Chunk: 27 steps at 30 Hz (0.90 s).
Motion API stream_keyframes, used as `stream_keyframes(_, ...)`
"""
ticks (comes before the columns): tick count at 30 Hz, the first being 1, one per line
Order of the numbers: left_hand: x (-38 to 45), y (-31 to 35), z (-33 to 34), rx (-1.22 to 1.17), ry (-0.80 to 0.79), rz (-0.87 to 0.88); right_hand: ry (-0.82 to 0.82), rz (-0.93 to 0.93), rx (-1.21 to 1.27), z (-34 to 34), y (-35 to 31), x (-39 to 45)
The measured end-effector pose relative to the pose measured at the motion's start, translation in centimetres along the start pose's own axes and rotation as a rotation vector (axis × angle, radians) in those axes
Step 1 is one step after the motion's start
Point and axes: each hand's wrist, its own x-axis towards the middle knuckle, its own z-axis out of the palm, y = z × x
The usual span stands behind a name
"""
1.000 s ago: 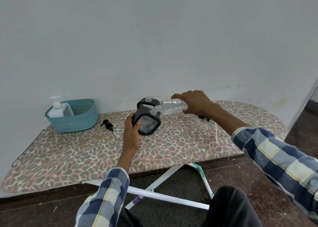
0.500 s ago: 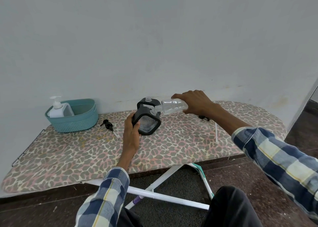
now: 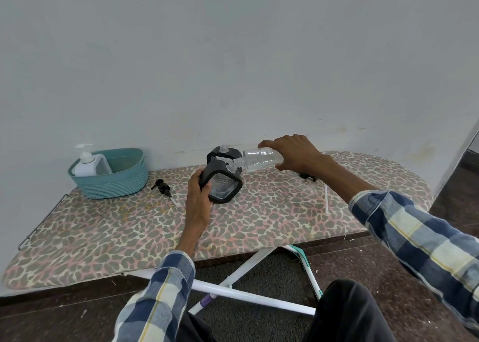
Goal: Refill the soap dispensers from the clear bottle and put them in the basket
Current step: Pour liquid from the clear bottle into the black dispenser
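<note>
My left hand (image 3: pixel 198 199) grips a black-framed clear soap dispenser (image 3: pixel 223 183), tilted toward the right above the ironing board (image 3: pixel 124 232). My right hand (image 3: pixel 298 152) holds the clear bottle (image 3: pixel 261 159) on its side, its threaded neck at the tilted dispenser's open mouth. A second black-framed dispenser (image 3: pixel 223 153) with an open neck stands just behind. The teal basket (image 3: pixel 114 183) at the back left holds a white pump dispenser (image 3: pixel 86 164).
A black pump head (image 3: pixel 162 186) with its tube lies between basket and dispensers. Another black pump (image 3: pixel 308 176) and a thin white tube (image 3: pixel 326 197) lie right of my right forearm. The wall runs close behind the board; white board legs and dark floor are below.
</note>
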Motion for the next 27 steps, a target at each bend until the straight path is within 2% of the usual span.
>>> stream_keyframes(27, -0.4, 0.68, 0.13, 0.025, 0.006, 0.004, -0.011, 0.017, 0.005, -0.07, -0.22, -0.15)
